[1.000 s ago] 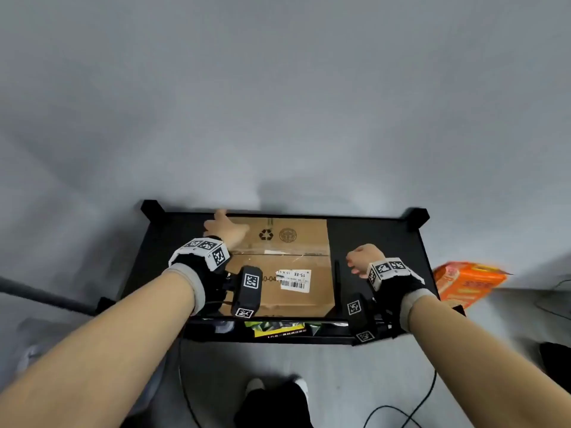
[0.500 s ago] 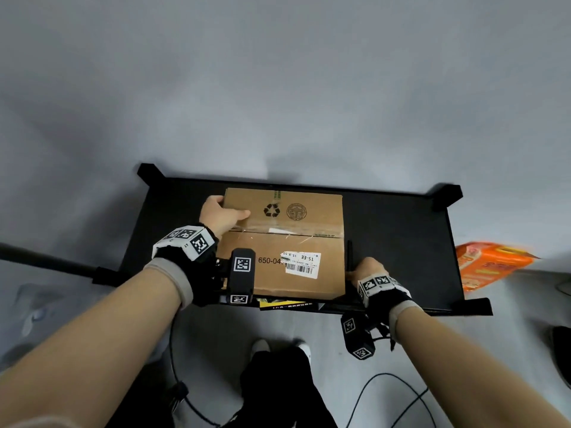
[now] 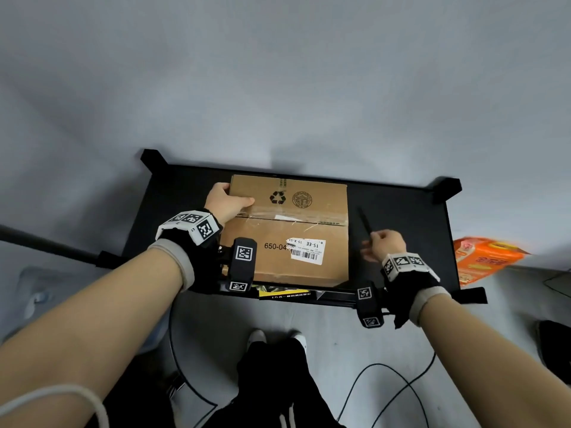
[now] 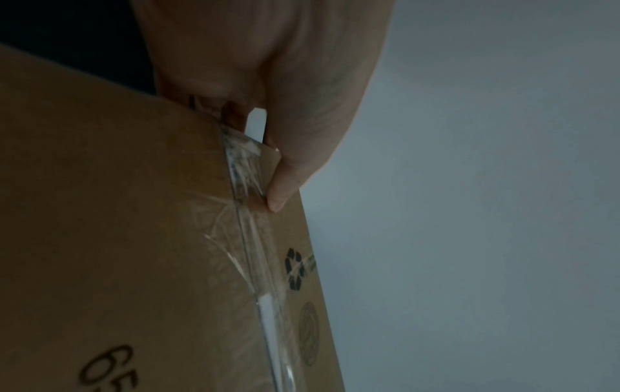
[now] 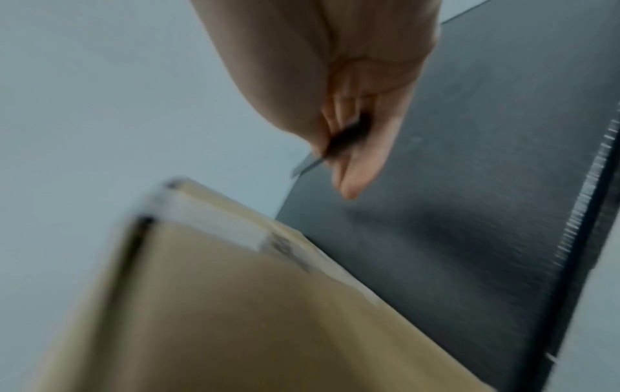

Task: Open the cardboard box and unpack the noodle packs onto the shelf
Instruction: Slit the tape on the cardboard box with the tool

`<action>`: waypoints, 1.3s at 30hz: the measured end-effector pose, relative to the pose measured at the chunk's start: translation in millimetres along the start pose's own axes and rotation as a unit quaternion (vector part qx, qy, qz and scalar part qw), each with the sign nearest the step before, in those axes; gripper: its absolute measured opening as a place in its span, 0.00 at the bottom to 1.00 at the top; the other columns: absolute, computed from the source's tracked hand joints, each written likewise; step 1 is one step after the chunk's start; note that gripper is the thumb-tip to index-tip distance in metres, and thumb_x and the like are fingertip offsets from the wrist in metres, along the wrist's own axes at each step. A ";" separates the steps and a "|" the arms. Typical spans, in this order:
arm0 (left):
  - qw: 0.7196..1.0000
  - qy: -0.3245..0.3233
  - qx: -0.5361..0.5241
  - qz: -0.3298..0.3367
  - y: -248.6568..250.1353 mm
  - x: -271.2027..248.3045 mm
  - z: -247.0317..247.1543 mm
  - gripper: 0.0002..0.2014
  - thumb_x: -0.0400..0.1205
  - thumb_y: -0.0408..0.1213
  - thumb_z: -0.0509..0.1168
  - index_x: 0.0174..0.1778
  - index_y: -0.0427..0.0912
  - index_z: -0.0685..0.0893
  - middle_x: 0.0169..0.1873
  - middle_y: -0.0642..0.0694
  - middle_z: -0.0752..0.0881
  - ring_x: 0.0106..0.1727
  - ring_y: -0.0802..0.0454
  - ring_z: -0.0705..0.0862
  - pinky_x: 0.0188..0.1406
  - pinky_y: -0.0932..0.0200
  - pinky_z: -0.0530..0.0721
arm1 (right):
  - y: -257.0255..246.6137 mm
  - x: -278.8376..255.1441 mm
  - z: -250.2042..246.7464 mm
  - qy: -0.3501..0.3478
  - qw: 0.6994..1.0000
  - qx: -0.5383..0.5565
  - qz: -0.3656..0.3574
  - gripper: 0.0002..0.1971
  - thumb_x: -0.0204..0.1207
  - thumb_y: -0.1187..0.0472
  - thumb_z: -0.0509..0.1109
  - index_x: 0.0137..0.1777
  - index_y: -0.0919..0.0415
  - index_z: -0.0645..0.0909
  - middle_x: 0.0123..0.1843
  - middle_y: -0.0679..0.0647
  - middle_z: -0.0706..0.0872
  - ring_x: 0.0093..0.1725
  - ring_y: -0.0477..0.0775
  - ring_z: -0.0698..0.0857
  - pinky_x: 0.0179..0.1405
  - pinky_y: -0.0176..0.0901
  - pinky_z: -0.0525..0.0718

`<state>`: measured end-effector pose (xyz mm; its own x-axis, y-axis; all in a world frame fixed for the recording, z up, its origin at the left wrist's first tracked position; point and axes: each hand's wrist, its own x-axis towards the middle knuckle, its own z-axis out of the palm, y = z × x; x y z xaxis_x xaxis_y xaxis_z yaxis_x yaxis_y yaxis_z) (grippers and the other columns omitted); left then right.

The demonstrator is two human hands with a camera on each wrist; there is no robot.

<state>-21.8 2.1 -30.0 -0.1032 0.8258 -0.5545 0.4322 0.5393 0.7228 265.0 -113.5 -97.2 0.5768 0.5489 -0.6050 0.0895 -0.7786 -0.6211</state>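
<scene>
One taped cardboard box [image 3: 289,230] on shelf [image 3: 401,217]; left hand [image 3: 224,202] grips box edge, right hand [image 3: 386,247] grasps one knife [image 3: 364,222].

The right wrist view is blurred by motion, so the thin dark tool [image 5: 345,139] in the right hand [image 5: 335,79] cannot be identified. The cardboard box [image 3: 289,230] hides its contents. The small print on its label [image 3: 306,250] is too small to read. Under the shelf's [image 3: 401,230] front edge, a yellow pack [image 3: 278,293] is mostly hidden.
</scene>
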 end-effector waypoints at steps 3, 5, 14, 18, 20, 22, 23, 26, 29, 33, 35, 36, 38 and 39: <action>1.000 -0.011 0.013 0.009 1.6 -7.0 -2.7 0.35 0.74 0.34 0.73 0.76 0.35 0.66 0.69 0.39 0.78 0.66 0.41 0.80 0.69 0.44 0.78 | -26.3 -12.0 -16.0 0.070 0.991 0.054 -0.100 0.07 0.84 0.62 0.54 0.54 0.63 0.71 0.30 0.53 0.81 0.16 0.47 0.79 0.15 0.35 0.76; 0.999 -0.021 0.019 0.016 3.0 -10.9 -5.4 0.33 0.75 0.34 0.71 0.75 0.34 0.67 0.67 0.39 0.79 0.66 0.41 0.80 0.69 0.45 0.78 | -45.0 -23.5 -23.1 0.110 0.976 0.045 -0.181 0.09 0.84 0.61 0.55 0.55 0.64 0.73 0.31 0.49 0.78 0.31 0.53 0.79 0.31 0.41 0.77; 0.997 -0.061 0.047 0.023 4.3 -26.8 -19.6 0.33 0.78 0.38 0.66 0.79 0.36 0.63 0.68 0.39 0.78 0.64 0.44 0.80 0.62 0.53 0.78 | -91.3 -80.6 6.0 -0.060 0.964 0.058 -0.252 0.20 0.86 0.57 0.51 0.43 0.57 0.85 0.29 0.44 0.76 0.30 0.41 0.73 0.38 0.32 0.71; 0.995 -0.088 0.038 0.007 0.6 -32.0 -25.3 0.30 0.80 0.37 0.64 0.78 0.37 0.64 0.40 0.48 0.79 0.39 0.52 0.78 0.34 0.60 0.72 | -91.5 -96.0 25.6 -0.132 0.962 0.033 -0.236 0.16 0.85 0.60 0.53 0.40 0.56 0.79 0.28 0.48 0.72 0.27 0.45 0.69 0.26 0.32 0.68; 0.994 -0.103 0.041 -0.005 -2.6 -31.4 -29.3 0.21 0.80 0.37 0.64 0.70 0.43 0.71 0.40 0.46 0.79 0.43 0.50 0.78 0.36 0.59 0.74 | -90.7 -103.7 31.2 -0.190 0.953 0.050 -0.229 0.13 0.86 0.61 0.53 0.41 0.56 0.74 0.29 0.51 0.73 0.25 0.46 0.69 0.19 0.32 0.67; 0.993 -0.106 0.047 -0.020 -5.4 -29.1 -32.4 0.04 0.80 0.37 0.63 0.48 0.47 0.75 0.42 0.44 0.78 0.46 0.48 0.78 0.46 0.55 0.76 | -89.2 -106.7 33.9 -0.249 0.939 0.078 -0.223 0.10 0.86 0.62 0.52 0.45 0.56 0.73 0.30 0.52 0.73 0.22 0.44 0.67 0.17 0.31 0.65; 0.992 -0.111 0.049 -0.027 -5.7 -28.6 -33.0 0.06 0.80 0.38 0.64 0.39 0.47 0.73 0.43 0.44 0.78 0.47 0.48 0.77 0.49 0.54 0.76 | -88.2 -107.0 34.6 -0.274 0.932 0.090 -0.219 0.10 0.86 0.63 0.52 0.48 0.56 0.74 0.30 0.51 0.73 0.21 0.42 0.66 0.17 0.30 0.63; 0.991 -0.123 0.043 -0.039 -7.0 -27.5 -33.0 0.13 0.79 0.40 0.66 0.31 0.49 0.70 0.40 0.45 0.79 0.47 0.46 0.78 0.51 0.52 0.78 | -87.0 -106.8 37.4 -0.318 0.920 0.091 -0.210 0.13 0.87 0.65 0.49 0.53 0.59 0.76 0.30 0.50 0.69 0.19 0.39 0.64 0.15 0.28 0.62; 0.990 -0.133 0.030 -0.043 -7.7 -29.6 -33.7 0.07 0.79 0.40 0.67 0.48 0.44 0.76 0.39 0.46 0.82 0.43 0.49 0.81 0.46 0.52 0.83 | -89.8 -111.6 39.3 -0.313 0.926 0.026 -0.209 0.14 0.87 0.63 0.49 0.46 0.61 0.76 0.28 0.50 0.67 0.16 0.37 0.64 0.12 0.27 0.61; 0.986 -0.156 0.045 -0.045 -7.8 -27.3 -34.8 0.16 0.79 0.35 0.66 0.62 0.38 0.77 0.43 0.44 0.84 0.42 0.50 0.83 0.38 0.54 0.83 | -89.9 -112.2 44.8 -0.280 0.934 -0.033 -0.219 0.16 0.86 0.58 0.51 0.39 0.59 0.75 0.25 0.48 0.65 0.13 0.39 0.62 0.10 0.28 0.59; 0.982 -0.167 0.068 -0.058 -8.1 -27.3 -36.8 0.15 0.77 0.34 0.68 0.59 0.39 0.78 0.48 0.42 0.85 0.49 0.47 0.84 0.40 0.51 0.84 | -86.9 -108.5 47.8 -0.258 0.935 -0.058 -0.238 0.17 0.85 0.54 0.53 0.37 0.57 0.76 0.23 0.47 0.65 0.15 0.39 0.61 0.12 0.30 0.60; 0.979 -0.174 0.086 -0.062 -8.6 -27.3 -38.7 0.15 0.75 0.34 0.70 0.56 0.41 0.78 0.52 0.42 0.86 0.54 0.46 0.84 0.45 0.47 0.85 | -85.7 -106.7 49.2 -0.250 0.935 -0.063 -0.244 0.18 0.85 0.53 0.54 0.36 0.56 0.76 0.23 0.46 0.65 0.15 0.40 0.61 0.12 0.31 0.59; 0.972 -0.190 0.125 -0.066 -14.5 -20.8 -40.3 0.23 0.67 0.37 0.76 0.57 0.41 0.79 0.57 0.42 0.86 0.60 0.43 0.84 0.54 0.40 0.86 | -84.2 -104.8 50.5 -0.238 0.936 -0.061 -0.251 0.18 0.84 0.52 0.55 0.34 0.55 0.76 0.22 0.47 0.65 0.15 0.40 0.60 0.13 0.30 0.59; 0.968 -0.198 0.141 -0.066 -19.3 -14.8 -39.9 0.29 0.63 0.39 0.79 0.59 0.41 0.79 0.58 0.41 0.86 0.60 0.41 0.84 0.55 0.38 0.86 | -83.9 -105.1 51.0 -0.234 0.937 -0.058 -0.253 0.18 0.84 0.51 0.56 0.33 0.55 0.76 0.22 0.47 0.65 0.15 0.40 0.60 0.13 0.30 0.59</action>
<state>-64.4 -14.0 -19.3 0.1526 0.5947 -0.7893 0.6724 0.5228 0.5240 155.4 -90.4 -6.9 0.0189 0.9087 -0.4170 0.3588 -0.3954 -0.8455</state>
